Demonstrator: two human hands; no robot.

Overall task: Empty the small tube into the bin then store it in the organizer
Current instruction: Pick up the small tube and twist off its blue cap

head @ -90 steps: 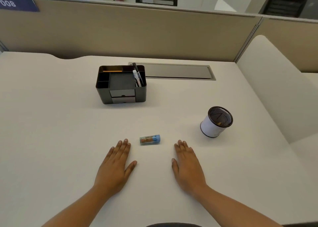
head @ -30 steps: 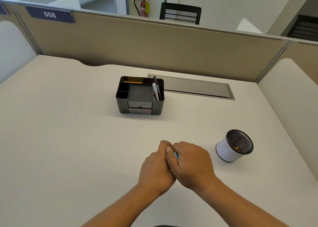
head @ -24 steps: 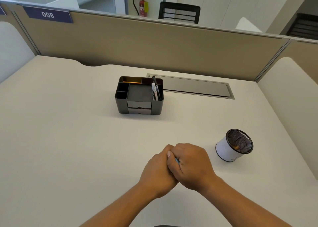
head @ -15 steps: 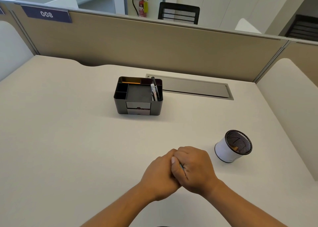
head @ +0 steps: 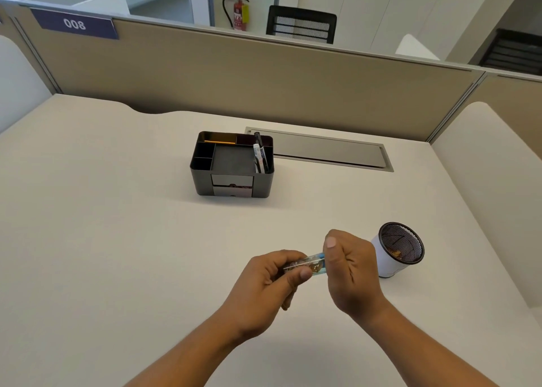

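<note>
toward the table's (head: 88, 240) far edge, near its middle, stands the organizer (head: 233, 165), a dark boxy caddy with open compartments on top and small drawers in front; pens (head: 260, 154) stand upright in its right compartment. just right of it a flat grey cable hatch (head: 328, 150) lies flush in the matte cream top. nothing sits between the organizer and the hands.

near the front edge, the left hand (head: 264, 287) pinches the small tube (head: 308, 266), a clear plastic cylinder with brownish bits inside, thumb pressed under it. the tube is held level above the table, between both hands. the right hand (head: 349, 272) is curled shut over the tube's blue end. just beyond that hand, toward the right edge, stands the bin (head: 397, 250), a white round cup with black mesh lining.

half a second ago the hands were clasped tight, hiding the tube; now they have drawn apart and it shows.
</note>
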